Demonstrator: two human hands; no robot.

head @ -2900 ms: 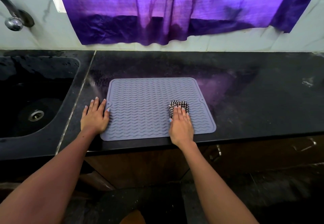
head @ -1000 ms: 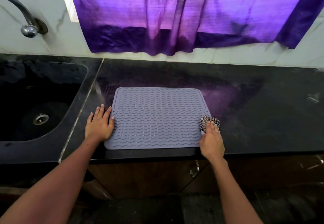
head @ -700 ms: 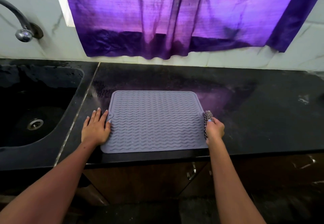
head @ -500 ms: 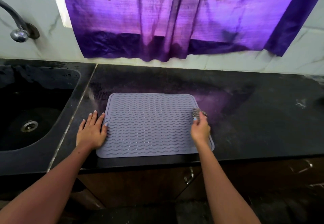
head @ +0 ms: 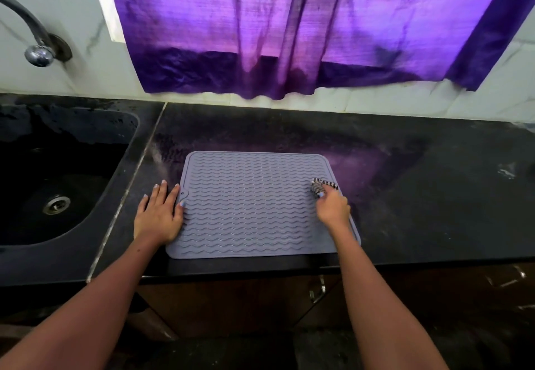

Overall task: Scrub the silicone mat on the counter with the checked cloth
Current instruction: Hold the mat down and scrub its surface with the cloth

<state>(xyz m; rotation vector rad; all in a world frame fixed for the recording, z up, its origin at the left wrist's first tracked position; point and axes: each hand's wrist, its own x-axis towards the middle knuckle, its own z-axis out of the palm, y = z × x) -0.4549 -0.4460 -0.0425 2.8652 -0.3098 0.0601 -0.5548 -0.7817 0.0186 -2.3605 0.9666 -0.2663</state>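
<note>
Right hand curled around a bunched checked cloth, fingers pinching it so that only a crumpled wad of black-and-white check pokes out beyond the knuckles. Cloth pressed down on the right edge of the silicone mat, about halfway along that edge, a corner of the fabric reaching just over the rim toward the bare stone. Left hand laid flat, fingers straight and held close together, palm resting mostly on the counter with the thumb side overlapping the mat's left edge, just below the small hanging tab there. Mat itself grey-lilac, rectangular with rounded corners, ribbed with wavy lines, lying flat on the dark stone, its near edge close to the counter's front lip. Both bare forearms reaching in from the bottom corners. To the left, a dark sink sunk into the same stone, round metal drain visible in its basin, a curved tap fixed to the pale tiled wall above it. Behind the counter, a purple curtain hanging down almost to the stone. Under the front lip, brown cabinet doors with a metal handle.
</note>
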